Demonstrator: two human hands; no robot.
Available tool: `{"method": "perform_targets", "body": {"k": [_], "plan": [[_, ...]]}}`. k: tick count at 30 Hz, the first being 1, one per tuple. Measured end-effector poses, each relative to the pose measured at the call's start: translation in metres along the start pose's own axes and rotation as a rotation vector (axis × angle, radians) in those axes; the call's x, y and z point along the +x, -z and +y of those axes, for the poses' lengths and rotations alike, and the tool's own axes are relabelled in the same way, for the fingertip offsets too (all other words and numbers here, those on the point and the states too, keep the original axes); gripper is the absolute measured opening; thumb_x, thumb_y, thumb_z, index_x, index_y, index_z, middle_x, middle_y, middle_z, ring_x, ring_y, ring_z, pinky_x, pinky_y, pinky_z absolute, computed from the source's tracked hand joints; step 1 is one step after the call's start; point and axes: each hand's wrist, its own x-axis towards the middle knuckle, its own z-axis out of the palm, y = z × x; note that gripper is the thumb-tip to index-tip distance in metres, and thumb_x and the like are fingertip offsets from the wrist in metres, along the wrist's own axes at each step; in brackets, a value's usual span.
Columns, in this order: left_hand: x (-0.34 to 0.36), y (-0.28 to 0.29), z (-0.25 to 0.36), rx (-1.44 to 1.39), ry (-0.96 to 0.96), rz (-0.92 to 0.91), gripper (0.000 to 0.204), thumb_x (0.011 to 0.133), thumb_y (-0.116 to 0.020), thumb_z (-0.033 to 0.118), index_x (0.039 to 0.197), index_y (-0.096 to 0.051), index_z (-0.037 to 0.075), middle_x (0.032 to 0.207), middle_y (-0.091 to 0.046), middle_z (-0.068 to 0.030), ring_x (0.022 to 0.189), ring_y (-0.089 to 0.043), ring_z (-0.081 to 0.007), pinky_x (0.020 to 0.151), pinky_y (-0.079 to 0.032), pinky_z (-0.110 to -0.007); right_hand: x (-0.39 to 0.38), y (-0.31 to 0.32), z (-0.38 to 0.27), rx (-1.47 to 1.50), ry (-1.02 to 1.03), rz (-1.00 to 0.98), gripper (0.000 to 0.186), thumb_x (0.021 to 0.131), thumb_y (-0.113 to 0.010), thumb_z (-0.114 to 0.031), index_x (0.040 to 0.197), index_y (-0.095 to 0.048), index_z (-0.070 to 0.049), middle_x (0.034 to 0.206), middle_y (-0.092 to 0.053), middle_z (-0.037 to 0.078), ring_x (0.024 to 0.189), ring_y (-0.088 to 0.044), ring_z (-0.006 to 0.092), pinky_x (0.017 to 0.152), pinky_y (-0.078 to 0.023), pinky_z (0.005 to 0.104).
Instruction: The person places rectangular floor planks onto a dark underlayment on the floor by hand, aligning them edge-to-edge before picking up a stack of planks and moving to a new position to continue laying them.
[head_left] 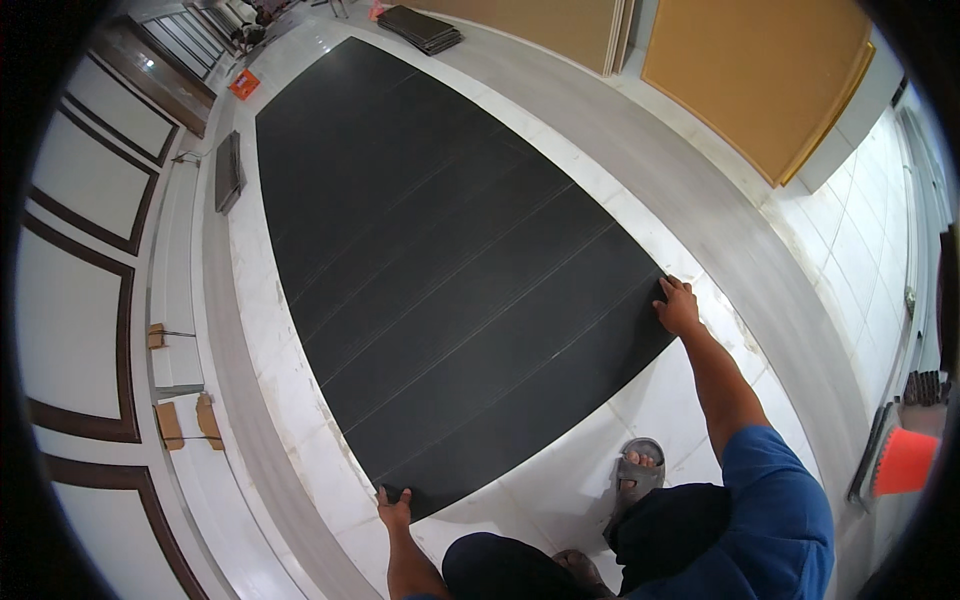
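A large matte black surface of long floor planks (450,240) lies in front of me, marked by thin parallel lines. My left hand (394,507) is at the near left corner, thumb and fingers parted around the end of the nearest black plank (530,400). At that plank's far right end, my right hand (678,306) holds the edge with bent fingers. The undersides of both ends are hidden. My sandalled right foot (640,465) rests on white tile just off the near edge.
Stacks of dark planks lie at the back (420,30) and on the left (228,172). Long white packages (175,340) line the left wall. An orange box (243,84) sits at the far left. Tan boards (760,75) lean at the right, and a red-orange object (905,462) stands nearer.
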Motion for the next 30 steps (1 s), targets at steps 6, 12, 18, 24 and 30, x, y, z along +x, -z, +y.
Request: {"method": "perform_targets", "body": {"k": [6, 12, 18, 24, 30], "plan": [[-0.012, 0.001, 0.014, -0.113, 0.049, 0.122, 0.097, 0.067, -0.08, 0.026, 0.14, -0.026, -0.005, 0.146, -0.016, -0.031, 0.136, -0.022, -0.0393, 0.112, -0.019, -0.037, -0.002, 0.01, -0.013, -0.019, 0.039, -0.056, 0.057, 0.08, -0.066, -0.019, 0.132, -0.047, -0.008, 0.14, -0.04, 0.015, 0.125, -0.039, 0.0348, 0.103, -0.035, 0.0422], [-0.098, 0.037, 0.039, 0.302, -0.091, 0.031, 0.099, 0.068, -0.078, 0.039, 0.142, -0.026, -0.001, 0.144, -0.015, -0.0354, 0.134, -0.02, -0.0477, 0.11, -0.021, -0.051, -0.065, 0.017, 0.026, -0.064, -0.021, -0.034, 0.05, 0.081, -0.064, -0.021, 0.127, -0.051, -0.006, 0.138, -0.039, 0.021, 0.121, -0.043, 0.038, 0.099, -0.038, 0.0455], [-0.286, 0.154, 0.032, 0.476, -0.014, -0.438, 0.095, 0.063, -0.074, 0.058, 0.129, -0.046, -0.005, 0.127, -0.047, -0.0321, 0.122, -0.044, -0.0416, 0.103, -0.036, -0.043, -0.249, 0.091, 0.022, 0.04, 0.024, -0.53, 0.048, 0.077, -0.067, -0.029, 0.119, -0.058, -0.008, 0.124, -0.053, 0.02, 0.116, -0.049, 0.0361, 0.099, -0.04, 0.0417], [-0.385, 0.258, 0.115, 0.426, -0.015, -0.699, 0.088, 0.07, -0.063, 0.067, 0.127, -0.051, 0.0, 0.116, -0.059, -0.025, 0.112, -0.055, -0.0365, 0.097, -0.042, -0.04, -0.405, 0.193, 0.055, -0.384, 0.305, -0.831, 0.041, 0.087, -0.049, -0.043, 0.098, -0.068, -0.009, 0.099, -0.067, 0.015, 0.096, -0.062, 0.0328, 0.085, -0.048, 0.0447], [-0.403, 0.354, 0.162, 0.722, -0.579, -0.801, 0.03, 0.096, -0.041, 0.035, 0.119, -0.059, 0.028, 0.11, -0.065, -0.0073, 0.104, -0.06, -0.0296, 0.091, -0.048, -0.032, -0.513, 0.362, 0.015, -0.346, -0.033, -1.177, 0.055, 0.092, -0.034, -0.049, 0.09, -0.07, -0.007, 0.096, -0.068, 0.014, 0.088, -0.064, 0.0337, 0.084, -0.048, 0.043]]}}
